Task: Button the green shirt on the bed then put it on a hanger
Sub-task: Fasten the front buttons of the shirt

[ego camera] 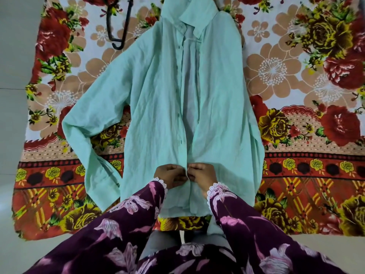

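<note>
A pale green shirt (156, 91) lies flat, front up, on the floral bedspread (296, 135), collar at the far end and hem toward me. Its front hangs open from the collar down to my hands, with several small buttons along the left placket. My left hand (170, 174) pinches the left front edge near the hem. My right hand (202, 175) pinches the right front edge, and the two edges meet between my fingertips. A black hanger (120, 26) rests on the bed beyond the shirt's left shoulder.
The bedspread with red and yellow flowers covers the whole bed; pale floor (11, 56) shows along its left side and near edge. The shirt's left sleeve (85, 139) bends down toward the near left. My purple flowered sleeves fill the bottom of the view.
</note>
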